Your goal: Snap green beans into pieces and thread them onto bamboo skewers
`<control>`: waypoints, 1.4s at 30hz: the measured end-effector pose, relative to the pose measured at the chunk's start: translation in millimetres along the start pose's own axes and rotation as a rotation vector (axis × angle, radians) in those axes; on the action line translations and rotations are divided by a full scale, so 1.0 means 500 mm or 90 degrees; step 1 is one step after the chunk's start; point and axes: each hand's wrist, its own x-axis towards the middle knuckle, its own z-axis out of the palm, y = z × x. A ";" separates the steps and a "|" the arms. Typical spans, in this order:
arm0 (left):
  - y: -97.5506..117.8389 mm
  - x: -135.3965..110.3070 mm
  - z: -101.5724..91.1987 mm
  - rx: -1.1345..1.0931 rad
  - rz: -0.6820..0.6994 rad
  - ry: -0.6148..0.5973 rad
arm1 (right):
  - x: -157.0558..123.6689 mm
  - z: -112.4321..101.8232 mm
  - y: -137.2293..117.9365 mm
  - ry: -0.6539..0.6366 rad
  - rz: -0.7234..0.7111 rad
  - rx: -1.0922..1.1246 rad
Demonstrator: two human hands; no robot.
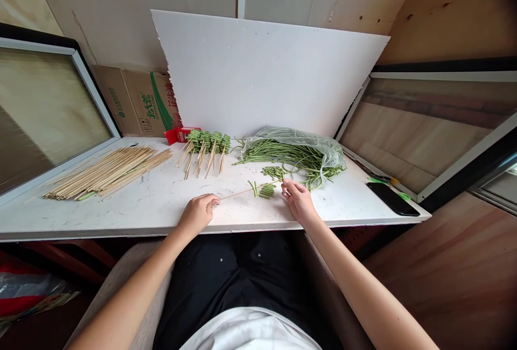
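Observation:
My left hand [198, 211] pinches the near end of a thin bamboo skewer [236, 195] just above the white table. Two short cut long bean pieces [253, 188] sit crosswise on the skewer. At the skewer's far end, my right hand [298, 199] is closed, thumb against fingers, with a bit of green at the fingertips that looks like another bean piece; the fingers partly hide it. A neat row of cut bean pieces [266, 191] lies beside the skewer. Behind it is a loose pile of cut pieces [273, 171].
Loose bamboo skewers [109, 172] lie at left. Finished bean skewers [208, 142] are stacked at the back, near a red box [177, 135]. Whole long beans [283, 153] fill a clear plastic bag [294, 137]. A black phone [392, 199] rests at the right edge.

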 end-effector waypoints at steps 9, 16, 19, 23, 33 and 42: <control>0.000 0.000 -0.002 0.030 0.015 -0.016 | 0.010 -0.006 0.013 0.037 -0.050 -0.070; 0.001 0.000 -0.006 0.058 0.027 -0.046 | 0.002 -0.003 0.025 0.038 -0.079 -0.094; 0.003 0.001 -0.008 0.063 0.023 -0.060 | -0.005 0.005 0.016 0.033 -0.082 -0.091; 0.004 0.003 -0.009 0.051 0.009 -0.069 | -0.029 0.031 0.002 0.018 -0.111 -0.119; 0.014 0.004 -0.015 0.023 0.022 -0.099 | -0.066 0.080 0.014 -0.079 -0.172 -0.252; 0.014 0.005 -0.016 0.015 0.022 -0.103 | -0.068 0.094 0.013 -0.114 -0.320 -0.289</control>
